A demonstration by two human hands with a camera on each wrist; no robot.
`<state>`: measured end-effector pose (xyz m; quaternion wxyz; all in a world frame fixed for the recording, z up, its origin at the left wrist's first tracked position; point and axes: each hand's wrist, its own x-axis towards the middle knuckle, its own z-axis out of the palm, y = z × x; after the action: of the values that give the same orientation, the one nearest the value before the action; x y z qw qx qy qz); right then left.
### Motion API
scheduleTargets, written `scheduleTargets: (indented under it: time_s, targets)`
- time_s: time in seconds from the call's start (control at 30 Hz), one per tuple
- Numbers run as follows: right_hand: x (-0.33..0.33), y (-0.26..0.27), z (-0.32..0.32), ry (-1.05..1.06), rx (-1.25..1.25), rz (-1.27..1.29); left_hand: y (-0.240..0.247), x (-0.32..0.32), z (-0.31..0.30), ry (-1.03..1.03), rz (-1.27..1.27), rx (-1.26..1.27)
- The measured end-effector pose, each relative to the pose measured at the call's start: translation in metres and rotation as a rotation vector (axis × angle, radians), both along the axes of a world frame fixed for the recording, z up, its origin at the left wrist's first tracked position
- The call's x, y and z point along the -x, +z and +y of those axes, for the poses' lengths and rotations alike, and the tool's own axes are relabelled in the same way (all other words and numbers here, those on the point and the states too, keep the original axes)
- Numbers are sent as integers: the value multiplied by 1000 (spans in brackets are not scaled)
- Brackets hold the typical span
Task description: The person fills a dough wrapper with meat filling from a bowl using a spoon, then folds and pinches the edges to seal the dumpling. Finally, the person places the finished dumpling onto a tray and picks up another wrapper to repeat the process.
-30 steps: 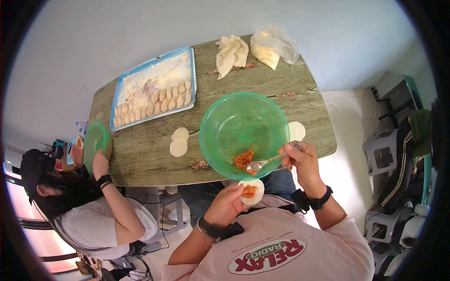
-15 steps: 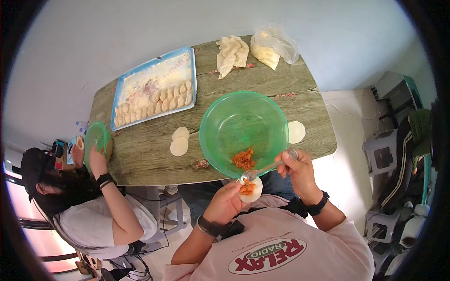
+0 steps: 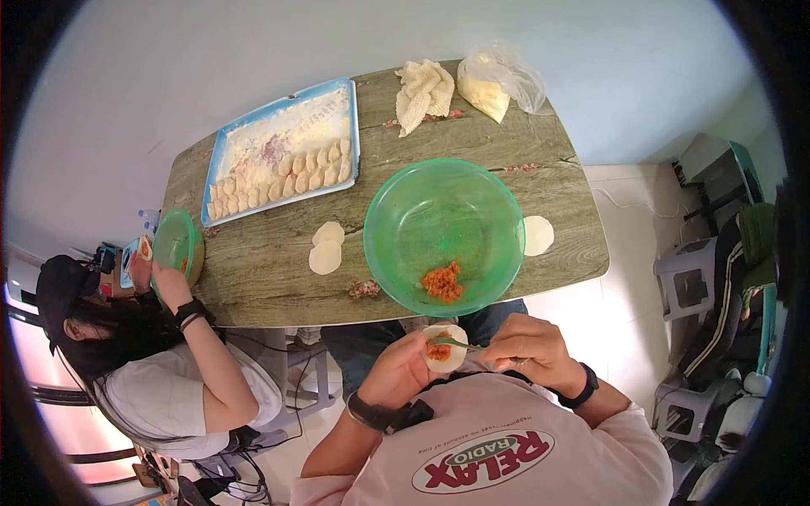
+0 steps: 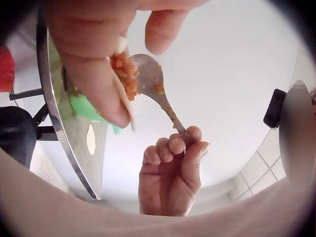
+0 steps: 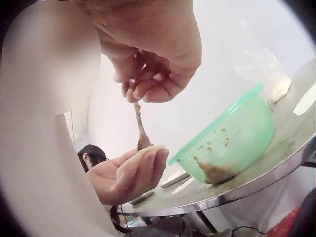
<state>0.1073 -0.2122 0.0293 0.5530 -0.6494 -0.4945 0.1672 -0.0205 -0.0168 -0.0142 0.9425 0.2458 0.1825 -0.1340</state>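
Note:
My left hand (image 3: 395, 369) holds a round dumpling wrapper (image 3: 452, 360) at its edge, in front of my chest just off the table. Orange-red filling (image 4: 126, 74) lies on the wrapper. With thumb and fingers my right hand (image 3: 533, 344) pinches the handle of a metal spoon (image 4: 149, 74), its bowl right at the filling and smeared with it. Beyond both hands stands a green plastic bowl (image 3: 396, 219), with a small heap of the same filling (image 3: 442, 282) at its near side.
Loose wrappers (image 3: 326, 257) lie left of the bowl, and another wrapper (image 3: 538, 235) lies right of it. A blue-rimmed floured tray (image 3: 283, 118) bears rows of dumplings. A cloth (image 3: 422, 97) and a plastic bag (image 3: 498, 84) lie at the back. Another person (image 3: 169, 371) works at a second green bowl (image 3: 175, 236).
The spoon has moved from the green bowl to the wrapper and put filling there. My right hand has come down and left, turning over. The left hand with the wrapper has stayed nearly in place.

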Motion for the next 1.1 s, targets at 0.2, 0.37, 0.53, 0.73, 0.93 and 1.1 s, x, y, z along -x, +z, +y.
scheduleTargets:
  time_s: [0.2,0.37,0.53,0.73,0.93,1.1]
  targets:
    - [13,-6,1,-346,-109,789,16,-3,0,44,-24,-32]
    - [7,-13,7,-383,-202,1033,25,-13,0,106,-67,-4]
    - [7,-4,8,-514,-220,923,29,-17,-1,157,-71,-41]
    - [8,1,1,-381,-272,484,35,-21,1,197,-55,-47]
    - [4,6,9,-88,-158,-351,53,-26,4,284,-53,22]
    - [-4,12,2,-143,-144,-328,48,-25,8,282,-67,41]
